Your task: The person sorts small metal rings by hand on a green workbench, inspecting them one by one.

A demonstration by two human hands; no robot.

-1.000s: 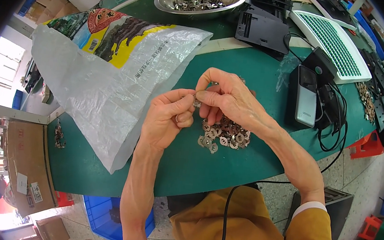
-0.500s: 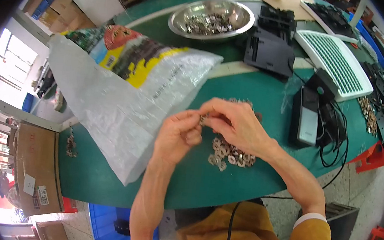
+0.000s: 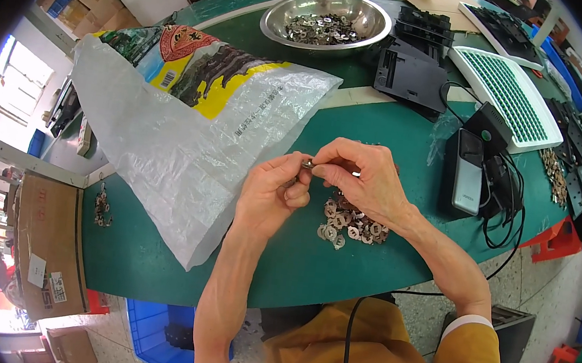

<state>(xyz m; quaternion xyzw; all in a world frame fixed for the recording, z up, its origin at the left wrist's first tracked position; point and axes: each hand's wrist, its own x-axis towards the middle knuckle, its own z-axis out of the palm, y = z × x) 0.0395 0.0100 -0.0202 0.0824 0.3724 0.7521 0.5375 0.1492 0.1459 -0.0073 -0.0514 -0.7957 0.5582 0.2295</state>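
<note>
Both hands meet over the green table, fingertips pinching a small metal part (image 3: 308, 163) between them. My left hand (image 3: 273, 188) is closed, thumb and index finger on the part's left side. My right hand (image 3: 369, 182) is closed too, its thumb and index finger gripping from the right. The part is mostly covered by the fingers, so its exact shape is hard to make out. Under and beside my right hand lies a pile of small, flat, round metal pieces with cut-out centres (image 3: 354, 225).
A white plastic sack (image 3: 160, 146) lies left of my hands. Behind stands a steel bowl (image 3: 278, 33) of metal pieces. Black plastic housings (image 3: 412, 77), a white tray with green rows (image 3: 506, 94) and a power bank with cables (image 3: 468, 173) occupy the right. Several metal pieces (image 3: 102, 205) lie far left.
The fingers of both hands have shifted slightly around the small part, which now shows a little more between the fingertips. The view has moved slightly.
</note>
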